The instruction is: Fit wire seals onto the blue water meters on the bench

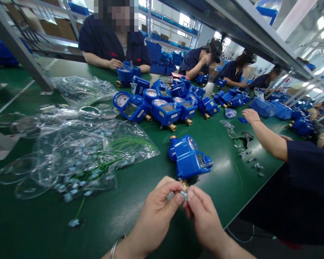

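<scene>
My left hand (158, 212) and my right hand (203, 216) meet at the table's near side, fingertips closed in a pinch. Between them is a small pale blue-grey seal (183, 195), partly covered by the fingers. Just beyond the fingertips lies a blue water meter (187, 158) with brass ends, its near brass fitting partly hidden by my hands. To the left, a clear plastic bag (97, 154) holds many pale-blue seals with green wires. One loose seal (74, 223) with a green wire lies on the green table (108, 223).
Several blue water meters (164, 111) are clustered beyond. Another clear bag (82, 88) lies at the back left. On the right are a co-worker's arm (269, 138), cutting pliers (246, 138) and loose seals (252, 160). More people sit across the table. A metal post (27, 54) rises at left.
</scene>
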Available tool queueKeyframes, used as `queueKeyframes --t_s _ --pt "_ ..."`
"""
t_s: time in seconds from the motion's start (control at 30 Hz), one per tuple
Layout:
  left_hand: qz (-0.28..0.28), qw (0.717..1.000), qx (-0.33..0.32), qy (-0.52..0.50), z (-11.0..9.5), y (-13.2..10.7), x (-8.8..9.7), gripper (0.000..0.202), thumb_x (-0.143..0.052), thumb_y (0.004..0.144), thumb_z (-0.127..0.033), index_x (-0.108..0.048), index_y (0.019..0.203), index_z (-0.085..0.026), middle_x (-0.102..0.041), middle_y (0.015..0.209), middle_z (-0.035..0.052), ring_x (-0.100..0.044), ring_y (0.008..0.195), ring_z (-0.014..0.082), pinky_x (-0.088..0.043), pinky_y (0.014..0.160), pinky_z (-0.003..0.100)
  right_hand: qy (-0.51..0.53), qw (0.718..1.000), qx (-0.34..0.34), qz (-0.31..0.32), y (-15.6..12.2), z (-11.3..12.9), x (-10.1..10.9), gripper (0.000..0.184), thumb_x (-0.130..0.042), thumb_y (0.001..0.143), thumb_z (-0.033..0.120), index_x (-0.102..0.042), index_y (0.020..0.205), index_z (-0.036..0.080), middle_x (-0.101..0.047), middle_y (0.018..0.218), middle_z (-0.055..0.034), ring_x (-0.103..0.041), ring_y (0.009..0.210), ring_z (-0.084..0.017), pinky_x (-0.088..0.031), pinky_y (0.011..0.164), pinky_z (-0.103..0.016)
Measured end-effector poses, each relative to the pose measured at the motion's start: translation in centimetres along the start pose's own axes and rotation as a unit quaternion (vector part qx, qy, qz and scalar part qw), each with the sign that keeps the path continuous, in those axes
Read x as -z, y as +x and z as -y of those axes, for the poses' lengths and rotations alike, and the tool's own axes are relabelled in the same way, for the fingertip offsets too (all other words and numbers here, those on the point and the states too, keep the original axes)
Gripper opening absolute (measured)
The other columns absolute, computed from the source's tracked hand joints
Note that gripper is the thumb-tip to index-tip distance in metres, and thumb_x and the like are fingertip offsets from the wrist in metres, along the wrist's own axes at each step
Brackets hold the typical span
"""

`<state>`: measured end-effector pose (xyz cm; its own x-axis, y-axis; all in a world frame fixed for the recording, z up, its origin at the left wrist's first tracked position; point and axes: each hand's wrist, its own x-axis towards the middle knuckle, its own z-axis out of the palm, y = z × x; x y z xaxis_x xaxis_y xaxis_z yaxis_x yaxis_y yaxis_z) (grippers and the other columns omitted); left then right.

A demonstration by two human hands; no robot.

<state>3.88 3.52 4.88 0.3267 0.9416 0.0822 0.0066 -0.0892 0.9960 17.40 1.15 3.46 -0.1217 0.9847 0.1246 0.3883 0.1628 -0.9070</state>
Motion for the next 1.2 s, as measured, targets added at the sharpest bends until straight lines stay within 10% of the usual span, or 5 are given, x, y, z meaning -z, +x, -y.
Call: queueKeyframes --t_s 0.5,0.7,0.93,1.03,1.2 --pt "-0.033 0.998 -0.007 0.059 0.5 -0.4 -0.1 0.013 -0.049 0.086 -0.028 -0.059 0.085 -0.02 -0.053 0.086 0.0017 -0.052 0.083 0.0154 -0.039 0.076 0.024 0.023 0.996 -0.071 0.044 -0.2 -0.3 -0.3 0.036 -0.018 0.094 0.031 -0.048 0.082 0.017 -0.042 0.054 0.003 -0.04 0.046 -0.011 -0.036 0.046 -0.024" --pt "-0.031 0.998 0.002 0.062 0.4 -0.3 -0.2 0.014 -0.049 0.086 -0.028 -0.059 0.084 -0.019 -0.053 0.084 0.0014 -0.052 0.081 0.0149 -0.039 0.075 0.024 -0.157 0.976 0.141 -0.048 -0.7 -1.3 -0.1 0.018 -0.039 0.088 0.023 -0.056 0.088 0.016 -0.056 0.078 -0.007 -0.049 0.073 -0.016 -0.036 0.067 -0.031" --pt "-0.033 0.996 -0.005 0.077 0.8 -0.3 0.2 0.014 -0.05 0.086 -0.029 -0.059 0.084 -0.019 -0.054 0.085 0.0021 -0.052 0.084 0.0161 -0.039 0.078 0.026 0.313 0.922 -0.175 0.145 0.0 -0.1 0.0 0.033 -0.022 0.092 0.04 -0.039 0.071 0.02 -0.028 0.04 0.0092 -0.02 0.032 -0.007 -0.022 0.036 -0.021" --pt "-0.04 0.995 0.006 0.088 0.9 -0.3 0.2 0.015 -0.05 0.086 -0.031 -0.06 0.084 -0.02 -0.054 0.084 0.0022 -0.052 0.083 0.0166 -0.039 0.077 0.026 0.056 0.998 -0.032 0.025 -0.1 -0.8 0.0 0.024 -0.033 0.091 0.032 -0.051 0.085 0.017 -0.053 0.063 -0.0018 -0.047 0.053 -0.012 -0.038 0.051 -0.025" --pt "-0.04 0.995 0.029 0.088 0.7 -0.2 -0.2 0.018 -0.049 0.086 -0.032 -0.061 0.084 -0.019 -0.055 0.081 0.002 -0.052 0.079 0.0166 -0.039 0.073 0.026 -0.284 0.924 0.237 -0.099 -0.3 -2.2 0.1 0.014 -0.045 0.084 0.015 -0.055 0.094 0.015 -0.059 0.077 -0.008 -0.051 0.073 -0.018 -0.039 0.068 -0.033"
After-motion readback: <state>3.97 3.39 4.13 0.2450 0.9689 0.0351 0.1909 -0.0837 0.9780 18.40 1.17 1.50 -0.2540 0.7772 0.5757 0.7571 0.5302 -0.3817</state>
